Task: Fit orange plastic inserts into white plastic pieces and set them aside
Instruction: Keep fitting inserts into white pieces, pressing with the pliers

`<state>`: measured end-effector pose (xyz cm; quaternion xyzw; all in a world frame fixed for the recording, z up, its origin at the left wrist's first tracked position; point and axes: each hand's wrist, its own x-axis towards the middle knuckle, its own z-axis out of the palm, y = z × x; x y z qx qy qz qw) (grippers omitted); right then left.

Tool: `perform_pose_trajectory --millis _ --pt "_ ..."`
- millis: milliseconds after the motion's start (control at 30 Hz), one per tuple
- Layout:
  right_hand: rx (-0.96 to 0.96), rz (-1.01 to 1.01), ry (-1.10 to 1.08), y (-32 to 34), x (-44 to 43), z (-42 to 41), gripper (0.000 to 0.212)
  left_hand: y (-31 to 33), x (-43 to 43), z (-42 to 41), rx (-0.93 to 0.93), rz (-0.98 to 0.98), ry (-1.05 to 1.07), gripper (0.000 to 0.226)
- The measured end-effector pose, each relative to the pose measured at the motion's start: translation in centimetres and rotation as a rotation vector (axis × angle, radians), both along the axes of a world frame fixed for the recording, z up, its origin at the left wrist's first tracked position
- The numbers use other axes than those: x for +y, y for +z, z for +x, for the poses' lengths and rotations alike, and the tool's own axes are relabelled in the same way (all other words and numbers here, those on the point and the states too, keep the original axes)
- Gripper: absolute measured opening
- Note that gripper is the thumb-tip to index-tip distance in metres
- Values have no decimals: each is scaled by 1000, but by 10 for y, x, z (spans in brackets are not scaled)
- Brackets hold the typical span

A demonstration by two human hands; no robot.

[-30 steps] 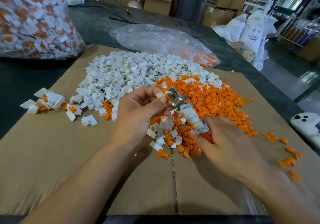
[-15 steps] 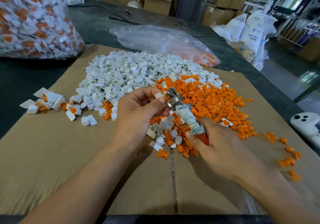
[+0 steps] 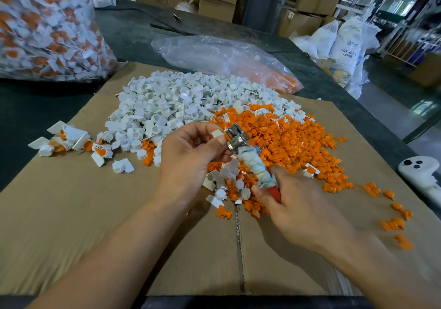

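Pinching a white piece [image 3: 217, 133] between thumb and fingertips, my left grip [image 3: 188, 160] holds it above the middle of the cardboard sheet [image 3: 71, 213], right against the metal head of a tool [image 3: 236, 139]. My right grip [image 3: 296, 210] is curled tight round that tool's red handle, and the shaft above it is wrapped in cloth. Whether an orange insert sits in the held piece I cannot tell. On the cardboard's far half lies a heap of white pieces [image 3: 171, 103], and a heap of orange inserts [image 3: 286, 136] spreads toward its right side. A few assembled pieces [image 3: 66, 139] lie at the cardboard's left edge. On the dark surface [image 3: 28, 108] beyond the cardboard, a full bag of assembled pieces [image 3: 43, 26] stands off the far left corner, and a clear bag [image 3: 226, 57] holding orange parts lies past the far edge.
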<state>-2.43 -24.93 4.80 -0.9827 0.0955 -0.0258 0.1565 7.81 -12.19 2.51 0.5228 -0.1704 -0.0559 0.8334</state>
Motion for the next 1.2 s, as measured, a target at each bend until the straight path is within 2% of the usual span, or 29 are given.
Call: perform_pose_trajectory --millis 533,967,1200 --pt "-20 -30 8 -4 0 2 33 1 0 -1 9 34 17 22" --pt "-30 27 18 -7 -2 2 31 1 1 1 35 11 7 20" --pt "-4 80 -50 -4 -28 -11 35 1 4 5 179 -57 -13 12"
